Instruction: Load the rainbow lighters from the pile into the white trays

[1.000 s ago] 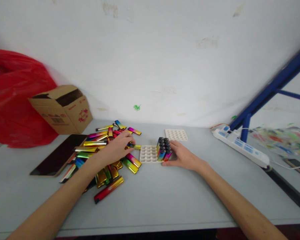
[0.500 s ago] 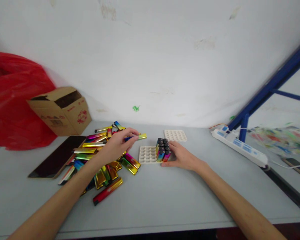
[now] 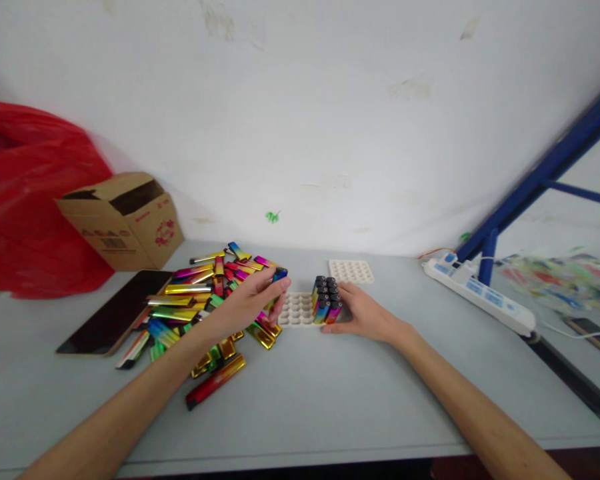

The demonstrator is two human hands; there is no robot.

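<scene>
My left hand (image 3: 260, 297) pinches a lighter (image 3: 280, 274), its blue-black end up and its lower part mostly behind my fingers. It is just left of a white tray (image 3: 297, 321) with rows of round hollows. Several shiny rainbow lighters (image 3: 325, 308) stand upright with black tops in the tray's right part. My right hand (image 3: 363, 310) holds the tray at its right end, thumb at the near edge and fingers beside the standing lighters. Under and around my left forearm lies a heap of metallic coloured lighters (image 3: 187, 289).
A second white tray (image 3: 351, 271) lies near the wall. On the left are a dark tablet (image 3: 111, 313), an open cardboard box (image 3: 130, 227) and a red plastic bag (image 3: 35, 207). A power strip (image 3: 480, 293) and a blue metal frame (image 3: 535, 175) are on the right.
My left hand has moved slightly right and down toward the tray. The lighter in it has turned from lying flat to upright. My right hand has stayed put.
</scene>
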